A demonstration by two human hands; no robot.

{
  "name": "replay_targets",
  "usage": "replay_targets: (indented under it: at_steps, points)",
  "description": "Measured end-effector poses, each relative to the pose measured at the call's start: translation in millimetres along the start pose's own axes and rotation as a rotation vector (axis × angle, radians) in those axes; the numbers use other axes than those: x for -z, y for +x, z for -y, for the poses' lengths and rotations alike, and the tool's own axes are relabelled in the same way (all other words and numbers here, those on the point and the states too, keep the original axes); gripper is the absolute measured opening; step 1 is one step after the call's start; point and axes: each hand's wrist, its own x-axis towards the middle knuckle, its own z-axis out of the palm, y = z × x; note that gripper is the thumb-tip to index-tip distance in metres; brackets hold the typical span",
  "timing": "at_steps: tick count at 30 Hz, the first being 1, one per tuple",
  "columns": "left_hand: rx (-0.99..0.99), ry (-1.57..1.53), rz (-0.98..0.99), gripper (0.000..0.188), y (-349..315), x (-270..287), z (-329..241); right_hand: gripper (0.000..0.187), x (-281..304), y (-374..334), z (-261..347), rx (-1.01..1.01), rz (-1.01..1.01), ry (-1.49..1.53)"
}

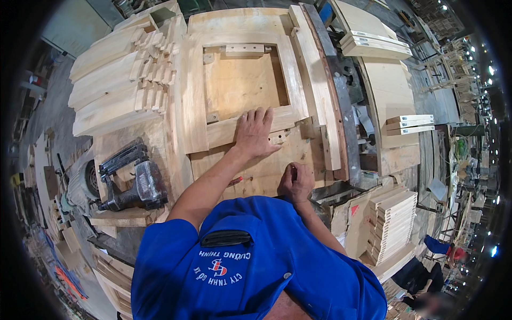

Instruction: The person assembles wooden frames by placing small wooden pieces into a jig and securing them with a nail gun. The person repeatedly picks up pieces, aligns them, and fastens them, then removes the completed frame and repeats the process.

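A pale wooden frame (194, 101) lies flat on a plywood work board (256, 170) in front of me. My left hand (256, 133) rests flat on the frame's near rail, fingers stretched out across it and the thumb toward the right. A small wooden block with dark holes (278, 137) sits against that rail beside the hand. Curled closed over the near right part of the board is my right hand (297, 182), apart from the frame. What its fingers hold, if anything, is hidden. A small red object (235, 181) lies by my left forearm.
Stacked wooden pieces (109, 85) stand to the left, with a dark nail gun (140, 181) nearer me. Long wooden strips (314, 80) edge the board's right side. Farther right are more wooden pieces (408, 124) and a slotted stack (392, 221). Another person (426, 272) is at lower right.
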Motion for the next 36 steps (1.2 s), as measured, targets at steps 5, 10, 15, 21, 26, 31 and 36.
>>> replay_targets:
  at_steps: [5,10,15,21,26,31,36]
  points:
    - [0.131,-0.093,-0.323,0.088,-36.9,12.7,-3.3,0.019,22.6,0.7,-2.1,-0.199,0.107,0.467]
    - [0.325,-0.335,-0.335,0.048,-135.3,56.2,-4.2,0.024,55.4,-0.4,11.4,-0.39,0.491,0.598]
    - [0.441,-0.501,-0.28,0.032,-202.3,82.1,-21.3,0.028,52.5,19.4,53.8,-0.205,0.819,0.719]
    - [0.393,-0.306,-0.571,0.021,-230.5,213.5,-19.4,0.028,46.5,48.4,121.0,0.09,1.121,0.756]
    - [0.565,0.069,-0.303,0.031,-277.9,270.9,46.9,0.033,42.4,48.1,127.6,0.291,1.257,0.671]
    - [0.573,-0.103,-0.076,0.038,-277.3,273.1,80.6,0.035,43.3,43.0,110.7,0.218,1.242,0.646]
    - [0.503,-0.029,0.086,0.036,-268.4,281.7,98.3,0.035,49.8,45.2,92.4,0.051,1.191,0.676]
